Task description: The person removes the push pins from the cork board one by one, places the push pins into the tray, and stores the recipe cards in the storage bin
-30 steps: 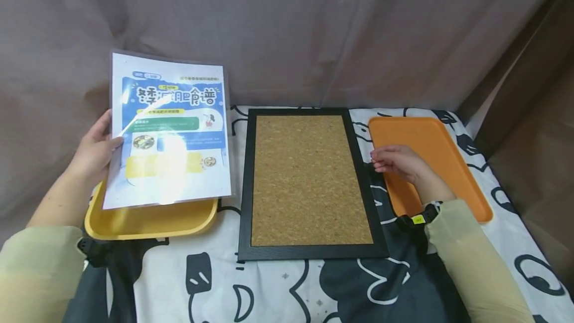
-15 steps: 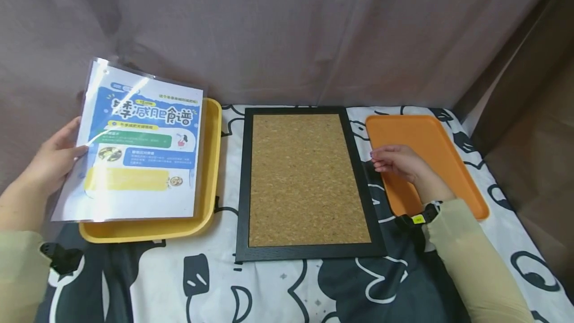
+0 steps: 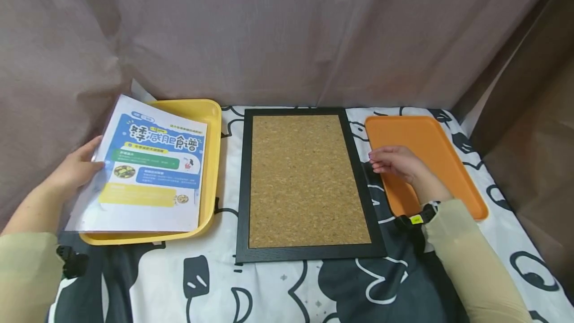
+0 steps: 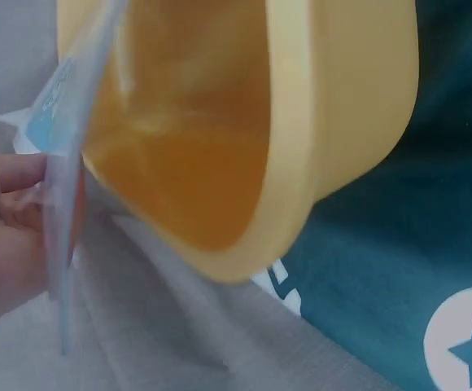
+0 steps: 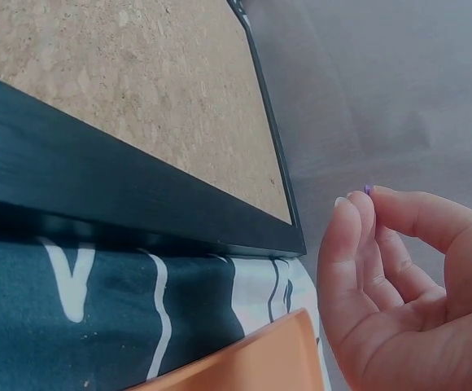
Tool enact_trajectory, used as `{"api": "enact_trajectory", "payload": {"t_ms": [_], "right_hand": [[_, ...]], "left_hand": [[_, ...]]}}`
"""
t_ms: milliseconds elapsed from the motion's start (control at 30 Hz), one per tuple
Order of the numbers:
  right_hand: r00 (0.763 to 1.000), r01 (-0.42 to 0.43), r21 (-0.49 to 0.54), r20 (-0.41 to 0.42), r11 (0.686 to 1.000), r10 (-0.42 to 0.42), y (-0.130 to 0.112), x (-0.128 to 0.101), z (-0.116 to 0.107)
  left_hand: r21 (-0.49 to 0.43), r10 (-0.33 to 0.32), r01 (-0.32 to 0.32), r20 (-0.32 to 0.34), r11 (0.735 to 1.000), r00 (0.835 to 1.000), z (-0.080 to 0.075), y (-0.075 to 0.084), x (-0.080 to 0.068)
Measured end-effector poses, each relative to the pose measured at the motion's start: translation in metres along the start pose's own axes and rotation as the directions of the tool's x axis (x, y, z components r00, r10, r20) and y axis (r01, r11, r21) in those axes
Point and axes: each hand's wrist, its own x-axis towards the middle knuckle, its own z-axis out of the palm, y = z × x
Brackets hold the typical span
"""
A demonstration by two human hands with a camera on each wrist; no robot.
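Across the middle of the patterned cloth (image 3: 287, 288) lies the cork board (image 3: 309, 181) in its black frame, long axis running from 12 to 6 o'clock, with a yellow tray (image 3: 211, 113) at its 9 o'clock and an orange tray (image 3: 444, 153) at its 3 o'clock. Over the yellow tray sits a laminated sheet (image 3: 148, 173) with blue and yellow print, long axis also roughly 12 to 6, tilted so that its left edge is raised and overhangs the tray's left rim. The left hand (image 3: 73, 171) pinches that left edge, thumb on the printed face and fingers underneath; the sheet extends from the fingers toward 3 o'clock. The right hand (image 3: 396, 161) rests at the near-left part of the orange tray, just beside the frame's right rail, fingers loosely curled and pointing toward 9 o'clock. The left hand is plainly the nearer one to the sheet. The left wrist view shows what the head view cannot: the sheet edge-on (image 4: 61, 204), standing clear above the tray's hollow (image 4: 187, 147). The right wrist view shows a small purple speck (image 5: 368, 189) at the fingertips (image 5: 351, 213); whether it is pinched cannot be told, nor what it is.
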Motion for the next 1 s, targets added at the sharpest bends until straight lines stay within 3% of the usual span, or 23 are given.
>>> {"api": "enact_trajectory", "payload": {"t_ms": [133, 233, 333, 467, 733, 1000], "right_hand": [[1.0, 0.007, -0.003, 0.012, 1.0, -0.007, 0.001, 0.0, 0.0], [1.0, 0.018, 0.008, 0.017, 1.0, -0.018, 0.002, 0.0, -0.001], [1.0, 0.022, 0.032, 0.019, 0.999, -0.023, 0.003, 0.0, -0.003], [1.0, 0.013, 0.04, 0.02, 0.999, -0.014, 0.003, -0.001, -0.005], [1.0, -0.007, 0.042, 0.002, 0.999, 0.007, 0.005, -0.007, -0.01], [1.0, -0.001, 0.024, -0.028, 1.0, 0.002, 0.01, -0.015, -0.023]], "left_hand": [[0.144, -0.007, 0.016, -0.06, 0.989, 0.998, 0.004, 0.012, -0.006], [0.293, 0.0, 0.038, -0.13, 0.955, 0.992, 0.009, 0.019, -0.01], [0.336, -0.011, 0.065, -0.159, 0.939, 0.987, 0.012, 0.025, -0.014], [0.333, 0.036, 0.027, -0.182, 0.943, 0.983, 0.016, 0.032, -0.017], [0.207, 0.21, -0.174, -0.168, 0.963, 0.963, 0.032, 0.053, -0.017], [0.05, 0.354, -0.351, -0.141, 0.935, 0.924, 0.058, 0.091, -0.019]]}}
